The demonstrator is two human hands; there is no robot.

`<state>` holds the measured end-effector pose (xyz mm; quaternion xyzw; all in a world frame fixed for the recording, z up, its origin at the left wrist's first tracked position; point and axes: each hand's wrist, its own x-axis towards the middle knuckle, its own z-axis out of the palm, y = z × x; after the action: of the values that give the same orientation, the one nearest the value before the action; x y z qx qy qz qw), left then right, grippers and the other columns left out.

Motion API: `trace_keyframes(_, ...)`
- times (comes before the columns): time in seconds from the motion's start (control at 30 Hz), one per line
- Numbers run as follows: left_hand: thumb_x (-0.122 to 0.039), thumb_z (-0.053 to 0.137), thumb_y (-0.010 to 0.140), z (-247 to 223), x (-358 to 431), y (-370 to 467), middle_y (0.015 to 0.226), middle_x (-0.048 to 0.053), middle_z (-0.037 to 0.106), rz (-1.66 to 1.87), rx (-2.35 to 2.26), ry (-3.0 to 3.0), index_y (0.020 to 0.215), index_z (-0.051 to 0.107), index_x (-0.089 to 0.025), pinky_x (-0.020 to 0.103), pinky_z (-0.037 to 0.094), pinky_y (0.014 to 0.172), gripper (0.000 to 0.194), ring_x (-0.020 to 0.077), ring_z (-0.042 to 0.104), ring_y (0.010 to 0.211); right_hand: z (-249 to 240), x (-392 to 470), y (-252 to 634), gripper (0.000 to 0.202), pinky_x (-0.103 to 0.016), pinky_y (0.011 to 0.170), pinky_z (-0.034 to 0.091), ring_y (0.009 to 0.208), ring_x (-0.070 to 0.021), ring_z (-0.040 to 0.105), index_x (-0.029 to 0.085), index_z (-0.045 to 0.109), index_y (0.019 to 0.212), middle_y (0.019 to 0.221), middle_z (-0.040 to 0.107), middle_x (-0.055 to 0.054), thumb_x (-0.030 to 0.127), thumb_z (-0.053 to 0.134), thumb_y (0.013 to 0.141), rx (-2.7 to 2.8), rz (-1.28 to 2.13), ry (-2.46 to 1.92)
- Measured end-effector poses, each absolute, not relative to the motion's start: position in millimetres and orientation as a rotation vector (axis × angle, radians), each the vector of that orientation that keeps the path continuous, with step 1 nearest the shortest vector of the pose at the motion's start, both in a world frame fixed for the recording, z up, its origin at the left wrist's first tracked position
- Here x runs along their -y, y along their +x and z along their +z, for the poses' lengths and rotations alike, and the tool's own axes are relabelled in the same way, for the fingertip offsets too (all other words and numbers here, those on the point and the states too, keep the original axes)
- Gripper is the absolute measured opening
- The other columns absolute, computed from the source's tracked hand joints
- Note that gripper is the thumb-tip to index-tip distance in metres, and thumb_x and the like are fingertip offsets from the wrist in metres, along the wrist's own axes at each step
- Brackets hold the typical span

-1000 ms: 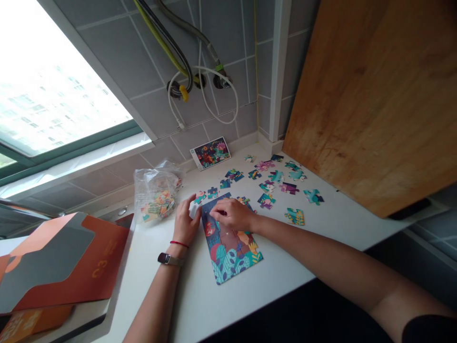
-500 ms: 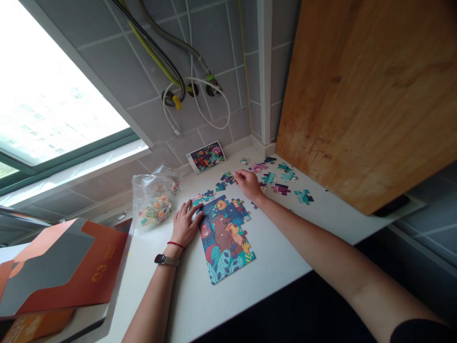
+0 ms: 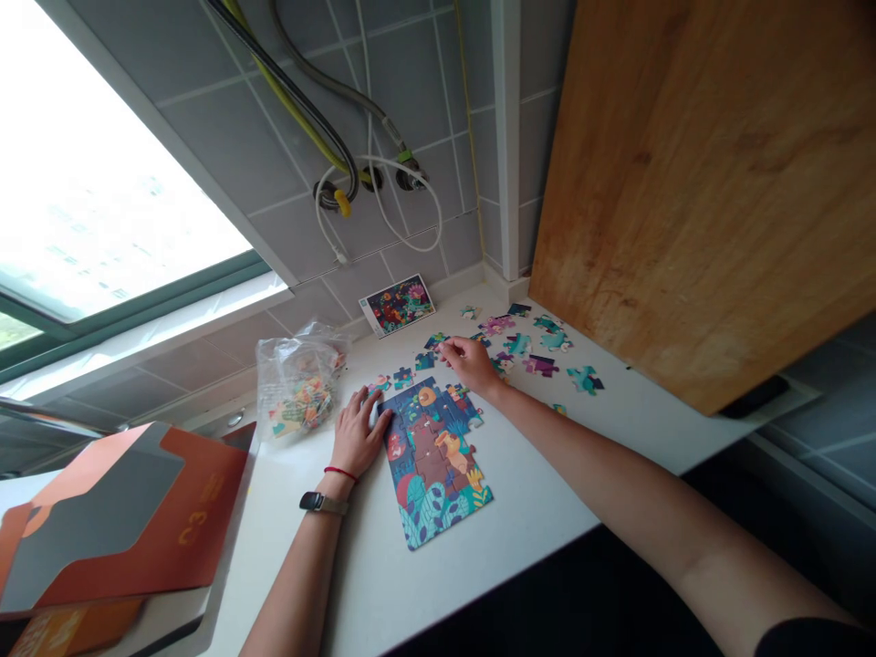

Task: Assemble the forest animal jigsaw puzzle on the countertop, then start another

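Observation:
A partly joined jigsaw puzzle (image 3: 434, 456) lies on the white countertop, showing a brown bear among leaves. My left hand (image 3: 356, 429) rests flat at its left edge, fingers spread and fingertips near the upper left corner. Beyond the puzzle's top edge, my right hand (image 3: 472, 363) is closed in a pinch, fingertips beside a dark blue puzzle piece (image 3: 436, 340). Whether anything is between those fingertips is too small to tell. Another blue piece (image 3: 425, 361) lies just left of them. Loose teal and purple pieces (image 3: 540, 365) are scattered to the right.
A picture card (image 3: 398, 306) leans against the tiled wall. A clear plastic bag (image 3: 301, 383) of puzzle pieces stands left of my left hand. An orange and grey box (image 3: 130, 520) sits at the far left. A wooden panel (image 3: 698, 201) borders the counter on the right.
My right hand has shifted slightly left and down, uncovering a few loose pieces behind it. My left hand stays at the puzzle's edge. The whole view has shifted a little.

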<state>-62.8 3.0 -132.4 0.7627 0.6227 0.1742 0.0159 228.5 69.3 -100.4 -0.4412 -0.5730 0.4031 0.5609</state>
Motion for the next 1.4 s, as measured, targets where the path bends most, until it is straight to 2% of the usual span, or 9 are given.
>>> trace_keyframes(0.1, -0.050, 0.048, 0.106, -133.2, -3.6, -62.9, 0.159, 0.017, 0.052, 0.555, -1.939, 2.372, 0.148, 0.062, -0.022, 0.056, 0.040, 0.121, 0.053, 0.0363, 0.046, 0.149, -99.8, -69.1, 228.8, 0.036, -0.029, 0.063, 0.046, 0.064, -0.0172, 0.060, 0.018, 0.070, 0.080, 0.069, 0.068, -0.003, 0.051, 0.059, 0.091, 1.349, 0.952, -1.045)
trace_keyframes(0.4, -0.049, 0.046, 0.107, -130.2, -1.7, -61.9, 0.166, 0.015, 0.046, 0.453, -1.943, 2.351, 0.150, 0.063, -0.030, 0.060, 0.036, 0.122, 0.050, 0.0386, 0.039, 0.155, -99.1, -67.0, 227.6, 0.035, -0.028, 0.065, 0.047, 0.067, -0.0169, 0.062, 0.019, 0.068, 0.076, 0.070, 0.068, -0.003, 0.050, 0.059, 0.091, 1.377, 0.944, -1.050)
trace_keyframes(0.6, -0.049, 0.047, 0.107, -134.5, -3.1, -62.3, 0.166, 0.018, 0.043, 0.471, -1.982, 2.316, 0.151, 0.061, -0.024, 0.059, 0.036, 0.122, 0.053, 0.0380, 0.039, 0.155, -100.8, -67.1, 225.3, 0.035, -0.028, 0.065, 0.048, 0.066, -0.0170, 0.062, 0.019, 0.068, 0.075, 0.068, 0.068, -0.002, 0.048, 0.060, 0.092, 1.387, 0.954, -1.058)
trace_keyframes(0.9, -0.050, 0.046, 0.107, -134.6, -3.6, -62.8, 0.165, 0.018, 0.045, 0.495, -1.966, 2.338, 0.149, 0.062, -0.021, 0.057, 0.037, 0.123, 0.054, 0.0382, 0.040, 0.154, -96.7, -64.8, 226.7, 0.034, -0.028, 0.064, 0.047, 0.066, -0.0168, 0.062, 0.019, 0.068, 0.077, 0.070, 0.069, -0.003, 0.048, 0.059, 0.092, 1.392, 0.945, -1.055)
trace_keyframes(1.17, -0.049, 0.046, 0.107, -134.9, -3.8, -62.8, 0.165, 0.015, 0.046, 0.492, -1.946, 2.349, 0.149, 0.062, -0.023, 0.059, 0.037, 0.122, 0.052, 0.0391, 0.039, 0.155, -98.5, -66.7, 225.9, 0.036, -0.028, 0.062, 0.046, 0.064, -0.0165, 0.060, 0.019, 0.068, 0.076, 0.068, 0.067, -0.002, 0.050, 0.059, 0.092, 1.374, 0.944, -1.058)
trace_keyframes(1.4, -0.051, 0.044, 0.107, -134.3, -3.7, -62.7, 0.166, 0.014, 0.046, 0.493, -1.937, 2.337, 0.150, 0.061, -0.024, 0.060, 0.037, 0.121, 0.054, 0.0394, 0.038, 0.155, -99.8, -62.5, 222.5, 0.031, -0.027, 0.066, 0.047, 0.067, -0.0166, 0.062, 0.019, 0.069, 0.075, 0.070, 0.069, -0.002, 0.039, 0.057, 0.095, 1.439, 0.917, -1.091)
